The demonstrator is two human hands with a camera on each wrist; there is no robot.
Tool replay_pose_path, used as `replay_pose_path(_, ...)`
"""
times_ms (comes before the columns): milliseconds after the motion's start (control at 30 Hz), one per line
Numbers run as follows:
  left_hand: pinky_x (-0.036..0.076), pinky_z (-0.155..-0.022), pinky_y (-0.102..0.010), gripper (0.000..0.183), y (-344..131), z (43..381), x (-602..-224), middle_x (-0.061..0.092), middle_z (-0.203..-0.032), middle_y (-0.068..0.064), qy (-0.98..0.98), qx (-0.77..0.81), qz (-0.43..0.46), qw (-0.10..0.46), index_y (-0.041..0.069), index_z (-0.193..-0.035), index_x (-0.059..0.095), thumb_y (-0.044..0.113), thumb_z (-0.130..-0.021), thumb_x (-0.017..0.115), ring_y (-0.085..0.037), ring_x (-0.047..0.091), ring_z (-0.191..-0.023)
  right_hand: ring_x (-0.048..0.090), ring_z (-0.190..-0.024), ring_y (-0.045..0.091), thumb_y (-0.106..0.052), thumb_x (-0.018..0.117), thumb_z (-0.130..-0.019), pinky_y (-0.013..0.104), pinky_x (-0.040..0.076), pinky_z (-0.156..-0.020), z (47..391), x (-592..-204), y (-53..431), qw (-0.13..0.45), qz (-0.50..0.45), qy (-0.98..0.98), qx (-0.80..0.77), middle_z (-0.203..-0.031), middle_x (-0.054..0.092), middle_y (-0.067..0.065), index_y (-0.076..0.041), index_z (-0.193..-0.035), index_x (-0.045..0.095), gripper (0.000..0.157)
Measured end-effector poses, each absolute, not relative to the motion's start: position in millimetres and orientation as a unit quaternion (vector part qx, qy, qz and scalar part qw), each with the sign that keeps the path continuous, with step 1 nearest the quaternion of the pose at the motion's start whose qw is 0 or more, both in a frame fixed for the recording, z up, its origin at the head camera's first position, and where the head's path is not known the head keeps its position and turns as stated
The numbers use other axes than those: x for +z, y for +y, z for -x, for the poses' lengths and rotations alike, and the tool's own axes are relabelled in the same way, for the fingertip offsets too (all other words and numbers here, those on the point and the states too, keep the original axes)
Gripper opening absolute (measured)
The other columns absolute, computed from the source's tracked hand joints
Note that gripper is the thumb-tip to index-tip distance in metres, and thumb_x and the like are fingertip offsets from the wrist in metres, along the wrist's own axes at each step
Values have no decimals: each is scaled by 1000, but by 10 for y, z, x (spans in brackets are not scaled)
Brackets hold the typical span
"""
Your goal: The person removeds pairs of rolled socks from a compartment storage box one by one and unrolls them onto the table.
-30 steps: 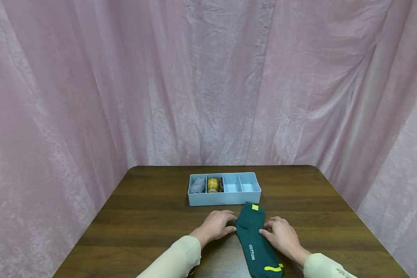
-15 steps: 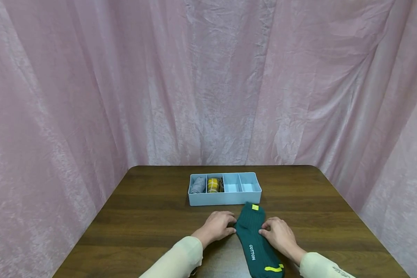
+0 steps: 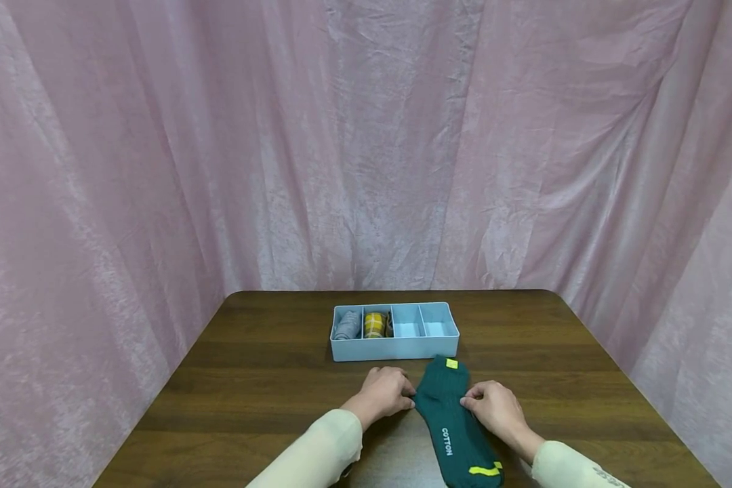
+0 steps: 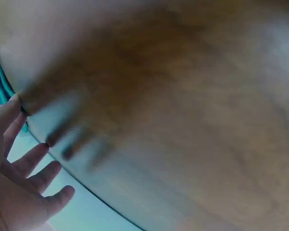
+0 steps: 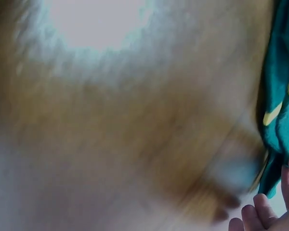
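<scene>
A dark green sock [image 3: 448,413], marked COTTON and trimmed in yellow, lies lengthwise on the table in the head view. Whether it is one sock or a stacked pair I cannot tell. At its left edge, near the heel, my left hand [image 3: 383,393] pinches the fabric between thumb and forefinger; the other fingers are spread in the left wrist view. Opposite, my right hand [image 3: 496,409] pinches the right edge with thumb and forefinger. The sock's green cloth [image 5: 282,72] hangs along the right border of the right wrist view.
Just beyond the sock stands a light blue divided box [image 3: 393,350]. A rolled grey sock [image 3: 348,326] fills its leftmost compartment, and a yellow checked roll [image 3: 375,325] with something brown beside it fills the second. The wooden table [image 3: 250,386] backs onto pink curtains [image 3: 366,149].
The sock has shifted slightly to the right, and its edges now sit between the thumb and forefinger of both hands. The right hand has moved a little. The box stays put.
</scene>
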State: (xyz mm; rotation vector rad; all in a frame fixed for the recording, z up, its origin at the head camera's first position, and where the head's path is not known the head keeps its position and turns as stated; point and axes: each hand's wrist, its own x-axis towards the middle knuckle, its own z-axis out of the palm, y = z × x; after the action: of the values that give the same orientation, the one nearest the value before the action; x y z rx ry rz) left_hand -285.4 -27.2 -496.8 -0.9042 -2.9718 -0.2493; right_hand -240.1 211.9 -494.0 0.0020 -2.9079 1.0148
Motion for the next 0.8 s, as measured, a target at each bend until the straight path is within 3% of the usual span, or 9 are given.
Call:
replay_pose_path(300,44,-88,-38,21,-245,2873,-4940,70,-109,15,-956,-50,289,5,31,-107,79,35,-86,77,-13,57,-116,57,-75,19,-24,74,-86,39,46,-65,2407,-4890,2238,23,25,-946,323,-81,66,0,-10,-84,76,14)
replay_pose_path(533,43,-97,-45,29,-175,2798,-4962,68,-119,7,-957,-50,284,15,24,-113,76,40,-89,72,-18,56,-120,62,-81,20,-33,71,-89,44,51,-71,2372,-4881,2234,-4,25,-944,329,-91,71,6,-4,-94,77,30)
replay_pose_path(800,41,-101,-48,32,-131,2753,-4990,66,-124,3,-961,-66,267,12,23,-117,75,40,-89,74,-22,55,-121,57,-71,17,-18,72,-89,34,48,-63,2377,-4894,2194,-38,39,-923,380,-78,64,1,-1,-92,74,17)
